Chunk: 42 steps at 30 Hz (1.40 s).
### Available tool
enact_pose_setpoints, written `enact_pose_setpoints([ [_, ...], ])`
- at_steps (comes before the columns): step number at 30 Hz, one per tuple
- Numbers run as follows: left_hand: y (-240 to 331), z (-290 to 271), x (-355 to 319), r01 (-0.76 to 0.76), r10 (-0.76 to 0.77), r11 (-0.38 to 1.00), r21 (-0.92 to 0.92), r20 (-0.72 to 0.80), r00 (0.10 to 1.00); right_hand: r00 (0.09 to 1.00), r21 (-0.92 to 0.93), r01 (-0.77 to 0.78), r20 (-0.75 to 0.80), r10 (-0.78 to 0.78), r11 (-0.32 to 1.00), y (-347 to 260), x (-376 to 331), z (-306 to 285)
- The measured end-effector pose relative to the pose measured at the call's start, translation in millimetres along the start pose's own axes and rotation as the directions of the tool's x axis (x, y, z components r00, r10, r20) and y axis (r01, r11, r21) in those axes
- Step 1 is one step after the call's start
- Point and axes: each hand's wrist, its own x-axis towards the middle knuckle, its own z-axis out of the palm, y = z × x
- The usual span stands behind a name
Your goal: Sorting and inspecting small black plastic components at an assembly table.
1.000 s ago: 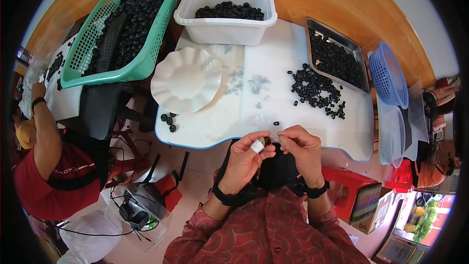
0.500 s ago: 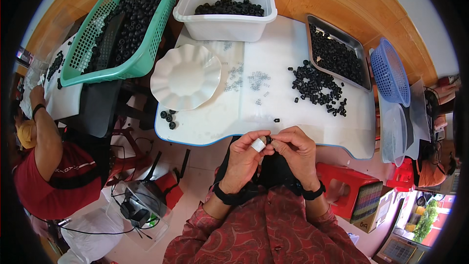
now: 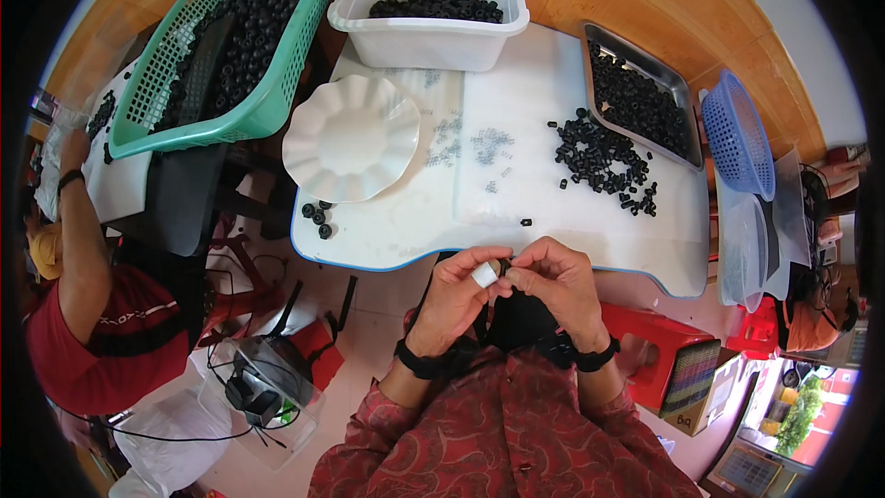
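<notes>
Close together at the table's near edge, my left hand (image 3: 455,298) and my right hand (image 3: 562,293) meet at the fingertips. Between them is a small black part (image 3: 504,266), mostly hidden by the fingers, so its exact shape does not show. My left fingers are closed on it, and a white wrap (image 3: 486,274) covers one fingertip. My right thumb and forefinger pinch at the same spot. Just beyond my hands, a single small black piece (image 3: 526,222) lies on the table (image 3: 387,238).
Loose black pieces (image 3: 604,161) lie by a metal tray (image 3: 698,149) of more. A scalloped white plate (image 3: 350,140), white tub (image 3: 429,44) and green basket (image 3: 217,136) stand left and far; several round black parts (image 3: 318,215) sit beside the plate. At left, another person's arm (image 3: 85,240) reaches forward.
My hands stay together in nearly the same place, with the fingers shifted slightly so less of the black part shows. The view has moved a little, and the other person's arm reaches farther forward.
</notes>
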Motion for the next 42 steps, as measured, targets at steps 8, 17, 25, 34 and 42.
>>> enact_pose_setpoints([
  [8, -2, -2, 3, 0.024, -0.025, 0.99, -0.14, -0.004, 1.0, 0.996, -0.063, -0.004, -0.087, -0.001, 0.998, 0, 1, 6],
  [17, -3, -2, 1, -0.066, 0.066, 0.997, 0.047, -0.003, 0.998, 0.965, -0.302, 0.185, -0.125, -0.231, 0.935, 5, 2, 14],
  [25, 1, 4, 1, -0.021, 0.019, 0.999, -0.043, -0.034, 0.999, 0.81, -0.678, 0.219, -0.274, -0.518, 0.702, 21, 23, -3],
  [34, 0, 1, 2, -0.006, 0.008, 0.993, -0.116, 0.018, 1.0, 0.789, -0.822, 0.23, -0.155, -0.595, 0.52, 29, 33, -10],
  [42, -5, 11, 3, -0.061, 0.063, 0.998, 0.034, -0.04, 0.997, 0.867, -0.716, 0.213, -0.175, -0.466, 0.664, 9, 11, 3],
])
